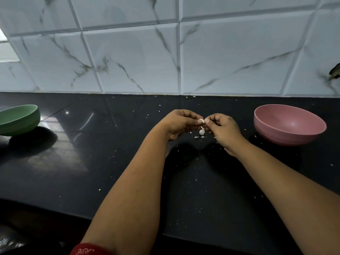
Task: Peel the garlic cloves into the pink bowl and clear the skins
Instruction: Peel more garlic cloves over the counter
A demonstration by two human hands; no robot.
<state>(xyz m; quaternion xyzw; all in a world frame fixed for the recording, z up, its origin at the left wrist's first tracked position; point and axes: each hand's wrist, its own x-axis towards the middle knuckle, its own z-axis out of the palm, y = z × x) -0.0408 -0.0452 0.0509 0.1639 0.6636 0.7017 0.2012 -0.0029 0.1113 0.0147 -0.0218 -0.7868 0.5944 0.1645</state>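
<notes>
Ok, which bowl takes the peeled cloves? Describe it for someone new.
On the black counter below the marbled tiles, look to the right hand's side. The pink bowl sits there upright; the other bowl, far left, is green and tilted.

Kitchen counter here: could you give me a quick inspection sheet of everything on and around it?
Surface: black counter, glossy, flecked with skin bits.
Job's things: garlic clove pinched between both hands; pink bowl at right, its visible inside bare.
Clutter: garlic skins under the hands; green bowl at left.
Fingers: left hand and right hand both curled on the clove.
Cables: nothing seen.
Surroundings: marble-look wall tiles.
</notes>
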